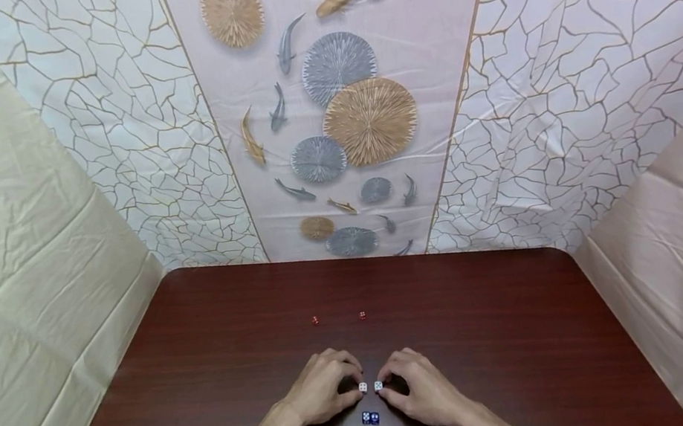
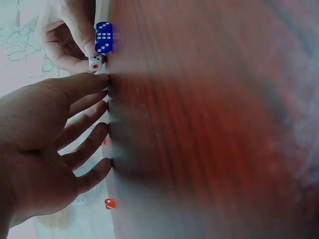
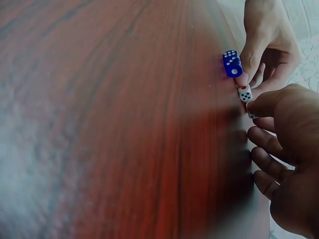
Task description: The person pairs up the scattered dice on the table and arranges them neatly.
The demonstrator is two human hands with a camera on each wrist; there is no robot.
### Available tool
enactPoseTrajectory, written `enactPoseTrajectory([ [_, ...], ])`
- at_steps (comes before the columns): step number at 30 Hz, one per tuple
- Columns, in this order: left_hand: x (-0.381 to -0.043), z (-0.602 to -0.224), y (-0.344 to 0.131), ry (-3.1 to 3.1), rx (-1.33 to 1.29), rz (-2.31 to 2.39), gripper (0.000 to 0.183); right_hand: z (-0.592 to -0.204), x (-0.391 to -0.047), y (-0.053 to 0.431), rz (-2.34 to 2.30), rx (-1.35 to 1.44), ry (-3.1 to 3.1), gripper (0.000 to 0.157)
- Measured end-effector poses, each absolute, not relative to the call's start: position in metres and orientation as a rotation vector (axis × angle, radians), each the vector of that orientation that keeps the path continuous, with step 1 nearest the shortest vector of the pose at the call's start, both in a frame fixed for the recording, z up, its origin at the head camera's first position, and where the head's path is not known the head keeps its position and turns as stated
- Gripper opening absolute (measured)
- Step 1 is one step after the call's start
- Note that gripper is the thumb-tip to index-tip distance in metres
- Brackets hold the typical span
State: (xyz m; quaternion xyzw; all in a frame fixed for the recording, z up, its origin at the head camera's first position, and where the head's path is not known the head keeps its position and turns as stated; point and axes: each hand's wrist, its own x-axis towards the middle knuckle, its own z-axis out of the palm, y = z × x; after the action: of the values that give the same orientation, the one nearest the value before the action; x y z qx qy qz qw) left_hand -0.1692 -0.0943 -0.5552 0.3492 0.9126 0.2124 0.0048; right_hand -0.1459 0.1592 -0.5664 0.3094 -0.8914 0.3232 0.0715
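Note:
Two small white dice stand a short gap apart on the dark table, with one hand at each. The left hand [image 1: 327,390] pinches the left white die [image 1: 362,387] between thumb and index finger. Mirroring it, the right hand [image 1: 424,389] holds the right white die [image 1: 379,385] at its fingertips. In the right wrist view the right die [image 3: 252,115] is mostly hidden by the thumb. Just nearer the person, two blue dice [image 1: 366,418] sit side by side, touching. The other fingers of both hands rest near the tabletop.
Beyond the hands, two red dice lie apart on the table: a left one [image 1: 315,320] and a right one [image 1: 362,316]. Patterned cloth [image 1: 338,191] hangs along the table's far edge, and plain cloth [image 1: 10,298] hangs at both sides.

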Motion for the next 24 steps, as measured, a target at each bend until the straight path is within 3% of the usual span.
enactPoseTrajectory([
  [24,-0.1697,-0.5574,-0.0936,2.868,1.064,0.618,0.007,-0.5701,-0.1439,0.1508,0.944,0.917,-2.681,0.012],
])
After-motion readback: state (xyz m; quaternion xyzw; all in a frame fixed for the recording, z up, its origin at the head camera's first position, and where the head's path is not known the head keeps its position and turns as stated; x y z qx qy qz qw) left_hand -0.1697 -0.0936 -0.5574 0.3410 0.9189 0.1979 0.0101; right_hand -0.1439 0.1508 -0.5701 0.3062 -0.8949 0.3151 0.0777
